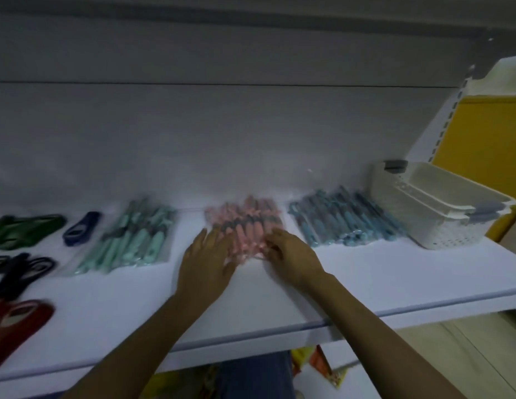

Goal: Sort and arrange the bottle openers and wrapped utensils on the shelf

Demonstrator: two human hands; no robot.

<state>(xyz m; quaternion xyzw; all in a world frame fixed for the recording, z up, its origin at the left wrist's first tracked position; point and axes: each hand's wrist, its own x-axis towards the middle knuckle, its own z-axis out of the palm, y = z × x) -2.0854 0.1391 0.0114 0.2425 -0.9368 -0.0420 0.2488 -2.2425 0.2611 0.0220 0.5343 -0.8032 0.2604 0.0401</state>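
Note:
A pile of pink wrapped utensils point(246, 223) lies mid-shelf on the white shelf point(366, 272). My left hand point(206, 260) rests flat with straight fingers on the pile's left front corner. My right hand point(291, 254) touches its right front edge, fingers slightly bent. A mint-green wrapped bundle point(132, 240) lies to the left and a blue wrapped bundle point(346, 220) to the right. Bottle openers sit at the far left: green point(23, 230), dark blue point(81, 228), black point(17, 272) and red point(14, 323). The picture is blurred.
Stacked white perforated baskets point(435, 208) stand at the shelf's right end, close to the blue bundle. The shelf's back panel point(222, 139) rises behind the piles. The front edge point(279, 332) runs below my forearms. A yellow panel point(487, 139) shows at right.

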